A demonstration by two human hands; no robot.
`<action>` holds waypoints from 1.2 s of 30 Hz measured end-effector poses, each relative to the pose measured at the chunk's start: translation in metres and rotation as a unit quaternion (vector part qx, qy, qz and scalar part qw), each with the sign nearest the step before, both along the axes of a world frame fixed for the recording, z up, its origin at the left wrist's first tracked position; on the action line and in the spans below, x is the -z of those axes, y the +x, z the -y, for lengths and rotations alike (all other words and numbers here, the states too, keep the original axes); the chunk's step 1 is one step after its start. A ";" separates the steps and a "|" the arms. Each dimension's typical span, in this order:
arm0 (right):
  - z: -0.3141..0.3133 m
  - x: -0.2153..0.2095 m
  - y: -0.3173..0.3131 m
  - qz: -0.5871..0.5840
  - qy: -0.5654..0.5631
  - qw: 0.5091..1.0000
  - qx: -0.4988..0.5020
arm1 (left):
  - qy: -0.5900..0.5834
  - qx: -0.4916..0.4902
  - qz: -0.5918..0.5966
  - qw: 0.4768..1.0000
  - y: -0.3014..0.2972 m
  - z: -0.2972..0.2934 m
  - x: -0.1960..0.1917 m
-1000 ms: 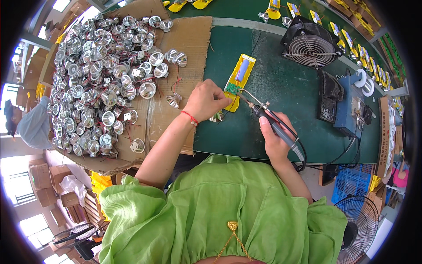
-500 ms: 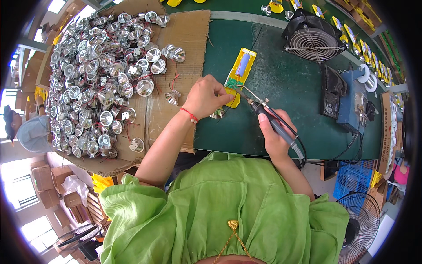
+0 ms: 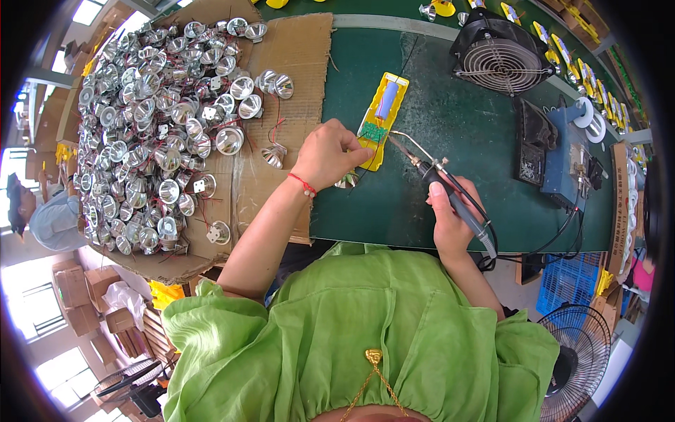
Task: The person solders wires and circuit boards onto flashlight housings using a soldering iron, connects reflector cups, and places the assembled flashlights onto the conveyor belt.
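A yellow plastic housing (image 3: 374, 156) lies on the green bench, holding a blue cylindrical battery (image 3: 387, 100) and a small green circuit board (image 3: 373, 131). My left hand (image 3: 329, 151) is at its left side, thumb and fingertips pinched together by the board's lower end; what they grip is too small to make out. Partly under that hand sits a shiny reflector lamp (image 3: 346, 181). In my right hand (image 3: 452, 214) is a soldering iron (image 3: 457, 205) with a thin curved metal tube alongside. Its tip points at the board from the right, apart from it.
A heap of reflector lamps with red and dark wires (image 3: 151, 141) covers cardboard (image 3: 299, 77) on the left. At the back right stands a black fan (image 3: 500, 60); right of it, a blue soldering station (image 3: 562, 155) with a solder spool. Cables hang by the bench's front edge.
The soldering iron has drawn back to the right, off the circuit board, which now shows more fully. My left hand keeps its pinch beside the housing.
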State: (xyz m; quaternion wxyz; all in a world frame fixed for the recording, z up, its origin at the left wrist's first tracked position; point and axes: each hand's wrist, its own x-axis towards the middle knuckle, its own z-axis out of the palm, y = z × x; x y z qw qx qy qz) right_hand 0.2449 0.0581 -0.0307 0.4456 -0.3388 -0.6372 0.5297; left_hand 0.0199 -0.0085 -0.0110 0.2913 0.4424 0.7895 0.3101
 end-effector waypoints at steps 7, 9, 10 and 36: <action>-0.002 -0.007 -0.006 0.040 0.026 0.998 -0.048 | -0.019 -0.003 0.018 1.000 0.000 -0.001 -0.002; -0.004 -0.008 -0.007 0.041 0.032 0.997 -0.053 | -0.014 -0.002 0.014 1.000 0.000 -0.001 -0.002; -0.004 -0.008 -0.008 0.040 0.044 0.997 -0.055 | -0.009 -0.002 0.010 1.000 0.000 -0.001 -0.001; -0.049 0.015 0.040 0.043 0.032 0.995 0.082 | 0.087 -0.105 -0.035 0.990 -0.003 0.007 -0.007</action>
